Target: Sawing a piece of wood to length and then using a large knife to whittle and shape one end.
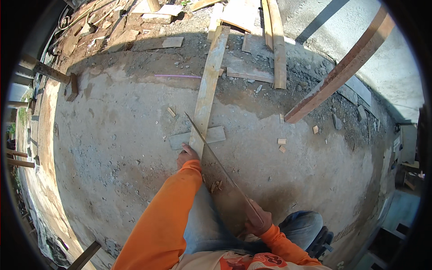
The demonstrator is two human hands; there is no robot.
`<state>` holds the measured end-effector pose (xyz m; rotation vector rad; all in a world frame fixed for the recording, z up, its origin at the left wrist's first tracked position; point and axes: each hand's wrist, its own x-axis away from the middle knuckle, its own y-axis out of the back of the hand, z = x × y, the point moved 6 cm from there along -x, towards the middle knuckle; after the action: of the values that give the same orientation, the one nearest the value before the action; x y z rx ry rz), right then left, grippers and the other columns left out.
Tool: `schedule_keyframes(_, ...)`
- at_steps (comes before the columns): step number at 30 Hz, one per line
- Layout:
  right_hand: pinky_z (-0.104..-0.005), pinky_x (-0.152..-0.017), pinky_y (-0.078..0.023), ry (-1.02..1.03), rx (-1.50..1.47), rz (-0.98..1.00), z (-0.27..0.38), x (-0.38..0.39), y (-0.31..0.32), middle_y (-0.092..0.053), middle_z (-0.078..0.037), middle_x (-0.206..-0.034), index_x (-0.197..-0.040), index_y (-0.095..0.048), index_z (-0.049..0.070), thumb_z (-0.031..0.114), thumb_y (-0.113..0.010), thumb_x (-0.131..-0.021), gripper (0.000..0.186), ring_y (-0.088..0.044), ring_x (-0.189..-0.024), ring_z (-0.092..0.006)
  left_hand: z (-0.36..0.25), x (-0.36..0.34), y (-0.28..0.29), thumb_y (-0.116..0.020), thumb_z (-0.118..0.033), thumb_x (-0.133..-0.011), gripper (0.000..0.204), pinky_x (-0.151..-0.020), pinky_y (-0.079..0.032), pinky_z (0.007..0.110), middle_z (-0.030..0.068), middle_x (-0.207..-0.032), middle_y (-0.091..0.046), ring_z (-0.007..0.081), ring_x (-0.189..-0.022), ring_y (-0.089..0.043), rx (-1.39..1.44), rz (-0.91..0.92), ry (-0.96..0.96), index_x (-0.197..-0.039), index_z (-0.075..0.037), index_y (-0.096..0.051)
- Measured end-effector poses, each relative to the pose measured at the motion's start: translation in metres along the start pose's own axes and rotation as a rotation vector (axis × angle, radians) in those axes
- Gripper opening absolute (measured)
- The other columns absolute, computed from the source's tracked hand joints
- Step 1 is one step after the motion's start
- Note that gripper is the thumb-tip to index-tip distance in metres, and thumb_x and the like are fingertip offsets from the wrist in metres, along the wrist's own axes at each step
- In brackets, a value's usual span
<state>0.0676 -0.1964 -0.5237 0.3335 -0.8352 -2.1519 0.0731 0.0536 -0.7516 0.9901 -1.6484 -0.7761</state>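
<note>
A long pale wooden plank (208,90) runs away from me across a short grey board (216,134) on the concrete floor. My left hand (188,155) grips the plank's near end, fingers on its left edge. My right hand (260,219), low at right, is closed around the handle of a handsaw (219,168). The long thin blade slants up and left across the plank, just beyond my left hand. Whether its teeth are cutting into the wood, I cannot tell. Small wood scraps (215,184) lie below the plank's near end, beside my bent leg.
An angled timber post (337,67) stands at right near a pale wall (369,36). Loose planks (278,54), rubble (336,121) and small offcuts (282,141) lie around. A post (45,67) stands at left, and a thin pink rod (175,76) lies behind the plank.
</note>
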Motion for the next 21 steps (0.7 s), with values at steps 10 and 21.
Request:
schedule_keyframes(10,-0.0365,-0.075,-0.051,-0.240,-0.262,-0.134,-0.076,-0.087,-0.069,-0.052,-0.023,-0.121,-0.133,-0.039,0.002,0.009,-0.064,-0.065,0.073,-0.059,-0.097,-0.0351,-0.004,0.004,-0.013,-0.027,-0.052,-0.089,0.065,-0.075,-0.047,0.050,0.0250,-0.086,-0.064,0.0440,-0.084,-0.061,0.014,0.103,0.019,-0.088,-0.004,-0.070)
schedule_keyframes(21,-0.0362,-0.060,-0.051,-0.145,-0.179,-0.239,-0.079,-0.119,-0.071,-0.061,-0.019,-0.101,-0.132,-0.041,0.006,0.004,-0.060,-0.063,0.072,-0.064,-0.079,-0.0324,0.000,-0.003,-0.017,-0.029,-0.054,-0.087,0.064,-0.073,-0.048,0.048,0.0242,-0.081,-0.064,0.0424,-0.080,-0.062,0.021,0.093,0.011,-0.082,-0.005,-0.071)
